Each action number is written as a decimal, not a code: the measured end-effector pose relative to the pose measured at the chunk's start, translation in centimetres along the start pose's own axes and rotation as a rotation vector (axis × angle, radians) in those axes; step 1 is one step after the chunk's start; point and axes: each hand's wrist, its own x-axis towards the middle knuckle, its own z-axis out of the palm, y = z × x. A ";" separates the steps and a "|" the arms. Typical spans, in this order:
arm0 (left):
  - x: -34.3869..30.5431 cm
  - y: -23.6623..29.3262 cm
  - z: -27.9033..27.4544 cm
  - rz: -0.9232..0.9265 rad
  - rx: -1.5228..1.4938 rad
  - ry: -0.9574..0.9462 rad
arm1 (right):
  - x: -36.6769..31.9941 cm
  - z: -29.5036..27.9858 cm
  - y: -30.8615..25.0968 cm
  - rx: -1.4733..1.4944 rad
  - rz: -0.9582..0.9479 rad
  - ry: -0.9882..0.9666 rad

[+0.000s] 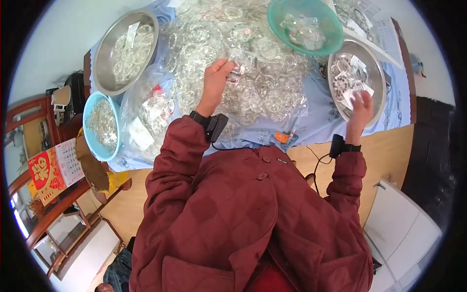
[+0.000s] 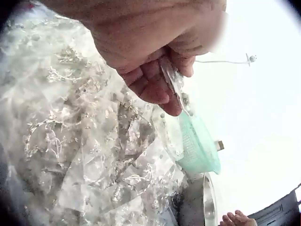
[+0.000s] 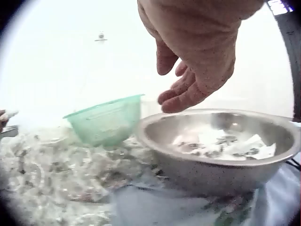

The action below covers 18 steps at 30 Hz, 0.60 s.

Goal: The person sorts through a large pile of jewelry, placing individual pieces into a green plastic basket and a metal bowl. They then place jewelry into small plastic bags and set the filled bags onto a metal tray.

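Left grip (image 1: 216, 80) is closed on a clear packet (image 2: 175, 84), which is pinched between thumb and fingers just above the packet pile (image 1: 262, 92) at mid-desk. Right grip (image 1: 361, 104) is open, fingers relaxed, nothing carried, over the right steel bowl (image 1: 381, 80); paper slips and small pieces are seen inside. A green basket (image 1: 335, 29) is set far, between the grips, against the pile. On the left are a second steel bowl (image 1: 104, 58), a blue bowl (image 1: 85, 117) and a clear bag (image 1: 151, 109). The desk (image 1: 316, 126) is covered in blue cloth. The space between the grips is taken up by the pile's right edge.
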 end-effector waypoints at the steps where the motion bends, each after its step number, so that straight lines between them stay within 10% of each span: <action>1: -0.2 0.1 0.1 -0.008 -0.022 -0.013 | -1.7 2.2 -1.8 0.077 0.096 -0.149; 8: -2.1 0.7 0.9 -0.044 -0.029 -0.096 | -10.2 14.3 -6.6 0.216 0.408 -0.829; 18: -5.3 0.8 0.4 -0.138 -0.214 -0.037 | -13.0 19.1 -6.4 0.304 0.528 -0.958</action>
